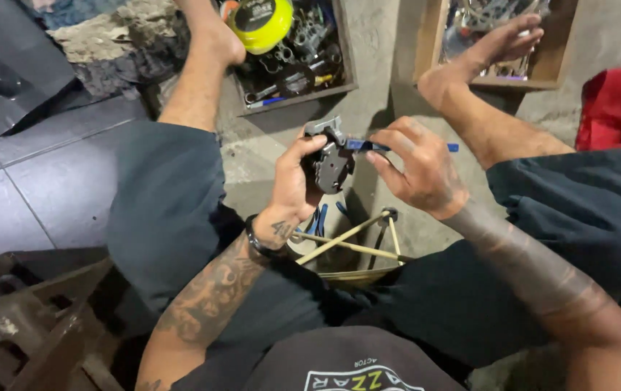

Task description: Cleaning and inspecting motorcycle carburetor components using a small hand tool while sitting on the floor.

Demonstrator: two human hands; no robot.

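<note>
Two bare hands meet over a patch of rough grey concrete floor [267,148], between the seated person's bent knees. The left hand [292,181] is clenched around a small dark metal part [334,163], a blocky casting with a rounded, ribbed face and a paler flat tab sticking out of its top edge. Its surface looks dull and greasy. The part stands roughly upright in the grip, long axis running from the palm up towards the tab, with the rounded face turned to the right hand.

The right hand [419,170] pinches a slim blue-handled tool [368,145] between thumb and fingers. The tool lies almost level, its long axis running left to right; one end touches the upper part of the casting, and the blue tip of the other end pokes out past the knuckles. What kind of tip it has cannot be told.

Just below both hands stands a round container [354,274] with thin pale rods crossing over its mouth and blue-handled tools inside. Beyond the left hand sits a wooden tray [347,51] crowded with dark metal parts and a glossy yellow round tin [260,23]. Beyond the right hand is a second wooden box [553,72], next to a bare foot. A red cloth [618,105] lies further right of that hand.
</note>
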